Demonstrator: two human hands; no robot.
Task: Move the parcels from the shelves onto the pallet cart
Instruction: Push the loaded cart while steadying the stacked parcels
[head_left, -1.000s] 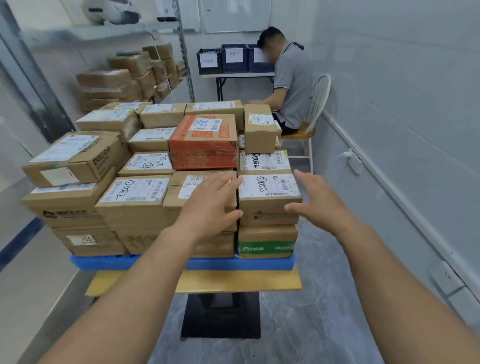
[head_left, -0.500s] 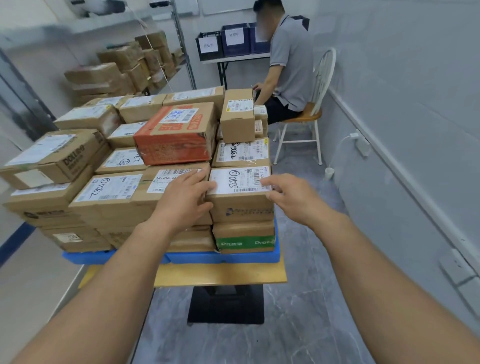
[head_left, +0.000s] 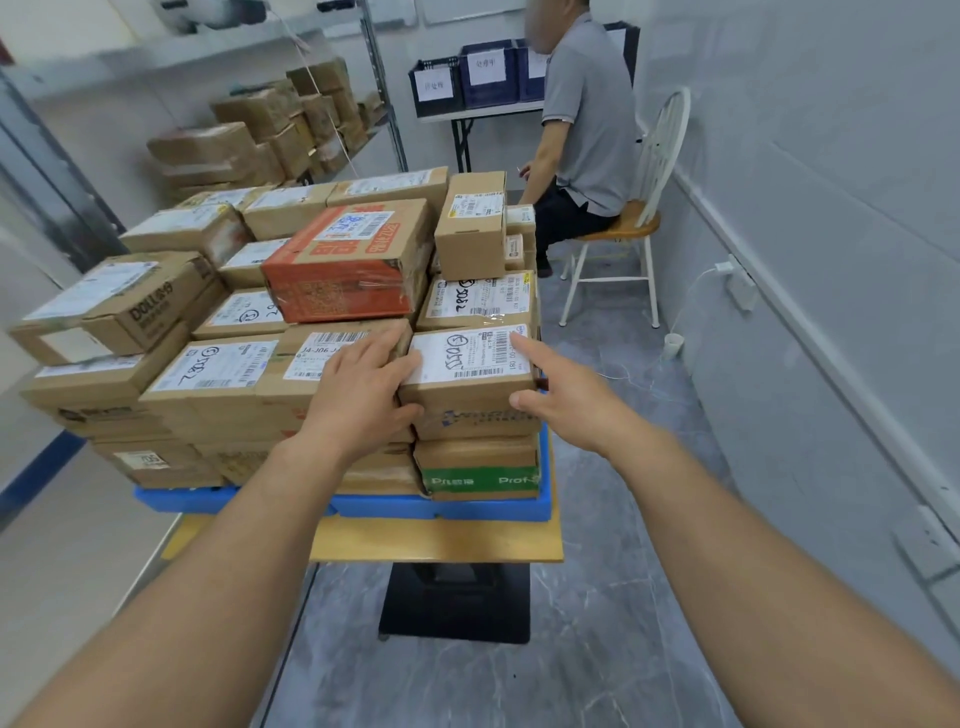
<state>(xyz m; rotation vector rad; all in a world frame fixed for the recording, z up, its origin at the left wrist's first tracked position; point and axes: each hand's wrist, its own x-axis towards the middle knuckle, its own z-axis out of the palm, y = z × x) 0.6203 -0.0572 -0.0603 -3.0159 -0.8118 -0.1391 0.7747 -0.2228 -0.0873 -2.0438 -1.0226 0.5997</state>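
A brown parcel with a white handwritten label (head_left: 467, 358) sits on top of the front right stack on the blue pallet (head_left: 467, 508) of the cart (head_left: 441, 543). My left hand (head_left: 358, 384) lies against its left side, fingers straight along the gap to the neighbouring box, thumb on the front face. My right hand (head_left: 563, 395) touches its right edge, index finger on the label and thumb on the front. More brown parcels (head_left: 249, 130) lie on the metal shelves at the back left.
Many boxes fill the pallet, among them an orange one (head_left: 348, 260). A person (head_left: 587, 119) sits on a white chair (head_left: 634, 223) at a table with dark crates (head_left: 467, 73) behind the cart. The grey wall runs along the right, with a white cup (head_left: 674, 345) on the floor.
Both hands have moved forward and closed in on the labelled parcel, from hovering near it to touching its two sides. The view has come closer to the cart.
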